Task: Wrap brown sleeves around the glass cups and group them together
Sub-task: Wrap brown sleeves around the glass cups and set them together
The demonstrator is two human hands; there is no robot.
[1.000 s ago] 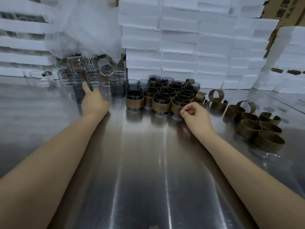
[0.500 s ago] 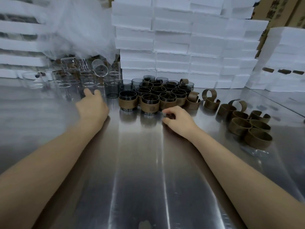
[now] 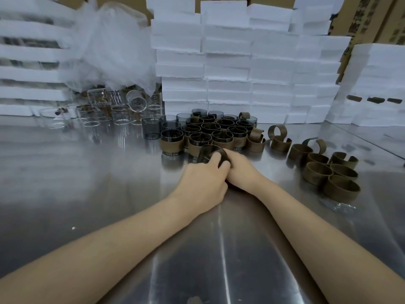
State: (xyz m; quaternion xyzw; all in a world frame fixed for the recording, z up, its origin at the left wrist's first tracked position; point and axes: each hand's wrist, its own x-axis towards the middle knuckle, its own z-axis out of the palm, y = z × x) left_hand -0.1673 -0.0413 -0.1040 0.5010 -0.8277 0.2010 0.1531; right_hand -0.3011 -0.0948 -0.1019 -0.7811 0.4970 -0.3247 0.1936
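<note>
A dark glass cup (image 3: 209,152) sits tilted between both hands at the table's middle. My left hand (image 3: 203,183) grips it from the near left side, and my right hand (image 3: 238,170) holds it from the right; whether a sleeve is on it is hidden by the fingers. Just behind stands a cluster of several dark cups wrapped in brown sleeves (image 3: 210,133). Loose brown sleeves (image 3: 328,170) lie curled to the right. Bare smoky cups (image 3: 150,128) and clear cups (image 3: 118,115) stand at the left back.
The work surface is a shiny steel table (image 3: 87,194). Stacks of white foam blocks (image 3: 241,62) wall off the back and right. A crumpled clear plastic bag (image 3: 109,47) and white trays (image 3: 28,71) fill the back left.
My left hand came right from the bare cups with a dark cup and met my right hand, which now holds the same cup in front of the cluster.
</note>
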